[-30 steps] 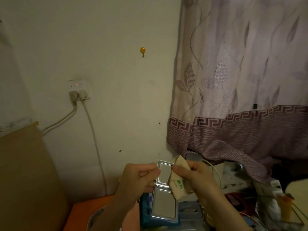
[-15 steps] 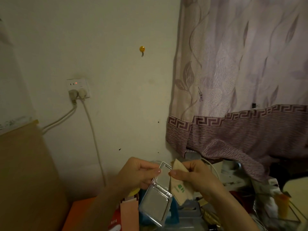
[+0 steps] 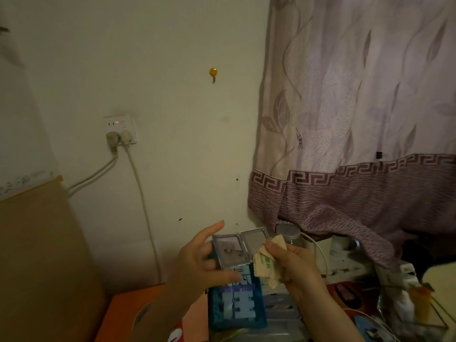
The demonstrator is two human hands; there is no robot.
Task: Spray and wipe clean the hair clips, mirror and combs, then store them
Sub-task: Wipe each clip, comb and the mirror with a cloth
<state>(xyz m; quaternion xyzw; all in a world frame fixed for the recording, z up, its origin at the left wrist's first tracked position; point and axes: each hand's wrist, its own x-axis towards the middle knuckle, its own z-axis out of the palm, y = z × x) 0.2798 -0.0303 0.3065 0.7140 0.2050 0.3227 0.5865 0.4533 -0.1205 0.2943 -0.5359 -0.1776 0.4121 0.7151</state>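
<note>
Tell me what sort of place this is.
Probably a room in a home, likely a bedroom corner: a patterned curtain hangs at the right, a smiley wall hook and a wall socket with two plugs sit on the plain wall, and clutter crowds the surface below.

The mirror (image 3: 240, 246) has apparently turned sideways, its halves now side by side.

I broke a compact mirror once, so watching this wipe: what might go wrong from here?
The left hand holds the open mirror only by its left edge, index finger lifted, so it may slip and drop onto the blue box below. The right hand pinches the cloth at the right panel, and pressing there could twist the hinge.
</note>
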